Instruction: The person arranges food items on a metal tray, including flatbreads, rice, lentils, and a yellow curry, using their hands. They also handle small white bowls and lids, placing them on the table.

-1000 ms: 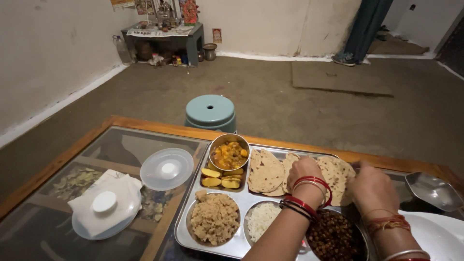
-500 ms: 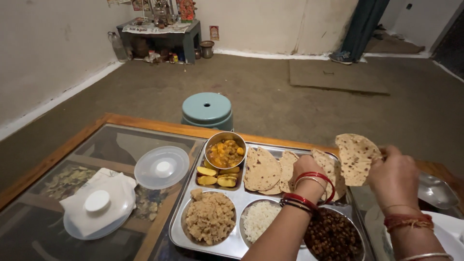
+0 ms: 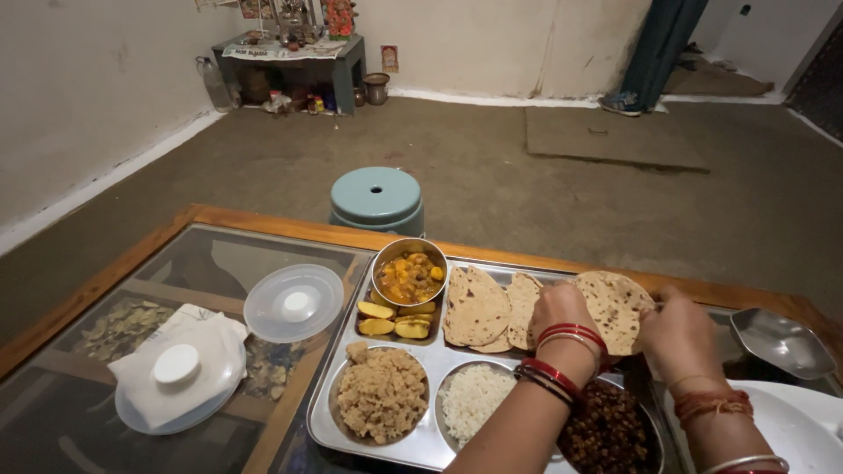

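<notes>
A steel compartment tray [image 3: 332, 412] lies on a glass-topped wooden table [image 3: 263, 233]. It carries folded flatbreads [image 3: 477, 307], a small steel bowl of yellow curry [image 3: 408, 274], potato wedges [image 3: 392, 320], a brown crumbly heap [image 3: 383, 393], white rice [image 3: 473, 398] and dark chickpeas [image 3: 606, 430]. My left hand [image 3: 558, 309], with red bangles on the wrist, rests on the flatbreads. My right hand [image 3: 678, 335] grips the right edge of one round flatbread [image 3: 615, 307], laid low over the tray's far right compartment.
A clear plastic lid [image 3: 293, 303] and a lidded container holding white cloth [image 3: 180, 377] lie on the table's left. A steel dish [image 3: 780, 341] and a white plate [image 3: 803, 430] are at the right. A pale blue stool [image 3: 378, 198] stands behind the table.
The round flatbread, raised in the air by my right hand half a second ago, has come back down onto the tray. My left hand stays on the stack.
</notes>
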